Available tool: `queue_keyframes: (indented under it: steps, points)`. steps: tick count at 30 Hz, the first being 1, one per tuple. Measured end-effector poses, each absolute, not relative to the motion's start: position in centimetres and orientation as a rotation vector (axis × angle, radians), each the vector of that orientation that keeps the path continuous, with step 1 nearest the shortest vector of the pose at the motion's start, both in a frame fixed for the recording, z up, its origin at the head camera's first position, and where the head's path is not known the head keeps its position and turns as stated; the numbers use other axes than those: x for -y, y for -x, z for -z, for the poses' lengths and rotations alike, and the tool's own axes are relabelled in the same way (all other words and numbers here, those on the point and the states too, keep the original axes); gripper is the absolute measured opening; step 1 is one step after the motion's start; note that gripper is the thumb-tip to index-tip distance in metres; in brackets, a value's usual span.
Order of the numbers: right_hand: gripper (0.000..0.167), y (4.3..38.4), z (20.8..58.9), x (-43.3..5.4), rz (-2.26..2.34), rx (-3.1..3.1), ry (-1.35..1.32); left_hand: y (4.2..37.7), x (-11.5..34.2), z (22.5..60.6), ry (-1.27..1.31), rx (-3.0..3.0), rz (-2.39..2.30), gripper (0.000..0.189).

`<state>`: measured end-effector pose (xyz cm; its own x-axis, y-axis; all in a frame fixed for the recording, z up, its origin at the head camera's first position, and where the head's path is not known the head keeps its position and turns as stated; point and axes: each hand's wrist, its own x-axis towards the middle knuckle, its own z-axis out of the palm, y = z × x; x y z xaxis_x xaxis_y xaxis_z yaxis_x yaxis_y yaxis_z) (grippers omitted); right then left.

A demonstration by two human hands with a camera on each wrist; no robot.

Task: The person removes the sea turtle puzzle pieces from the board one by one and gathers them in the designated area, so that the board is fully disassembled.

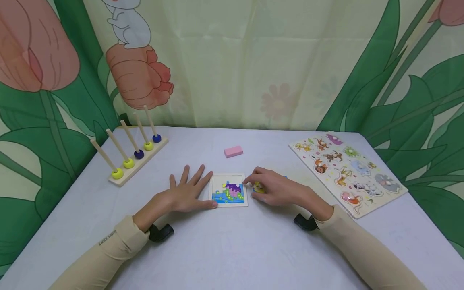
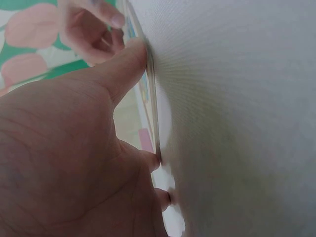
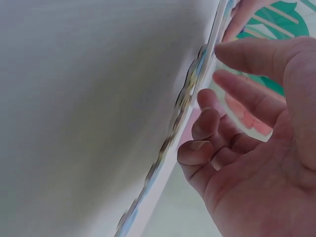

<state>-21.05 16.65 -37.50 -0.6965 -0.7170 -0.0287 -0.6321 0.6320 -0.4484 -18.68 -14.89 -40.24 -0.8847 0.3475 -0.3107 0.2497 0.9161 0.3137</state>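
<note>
A small square jigsaw puzzle tray (image 1: 230,206) lies flat on the table, partly filled with blue, purple, green and pink pieces. My left hand (image 1: 185,195) rests to its left with fingers spread. The left thumb (image 2: 129,61) presses on the tray's near left corner, and a fingertip touches its left side. My right hand (image 1: 276,187) hovers at the tray's right edge, fingers loosely bent and holding nothing visible. Thumb and index finger stand apart in the right wrist view. Loose jigsaw pieces (image 1: 258,187) lie beneath the right hand, mostly hidden by it.
A pink block (image 1: 233,151) lies behind the tray. At the left stands a wooden peg rack (image 1: 142,161) with yellow and dark blue beads. A wooden animal puzzle board (image 1: 334,182) lies at the right. A printed curtain (image 1: 232,80) hangs behind the white table (image 1: 232,249).
</note>
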Motion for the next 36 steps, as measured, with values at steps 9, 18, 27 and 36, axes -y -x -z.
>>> queue_keyframes:
  steps: [9, 18, 27, 36]
  points:
    - [0.033, 22.2, 37.4, -13.2, 0.631, -2.632, 1.107, 19.2, 15.0, 40.7, -0.431, -2.707, -0.346, 0.114]
    - [0.035, 22.7, 37.4, -11.4, 0.574, -2.589, 1.061, 19.4, 15.2, 40.8, -0.43, -2.708, -0.338, 0.113]
    - [0.035, 23.1, 37.5, -11.6, 0.557, -2.573, 1.087, 19.5, 15.0, 40.9, -0.426, -2.709, -0.329, 0.113]
    - [0.033, 23.4, 37.6, -11.5, 0.556, -2.554, 1.076, 19.1, 15.0, 40.4, -0.434, -2.696, -0.345, 0.112]
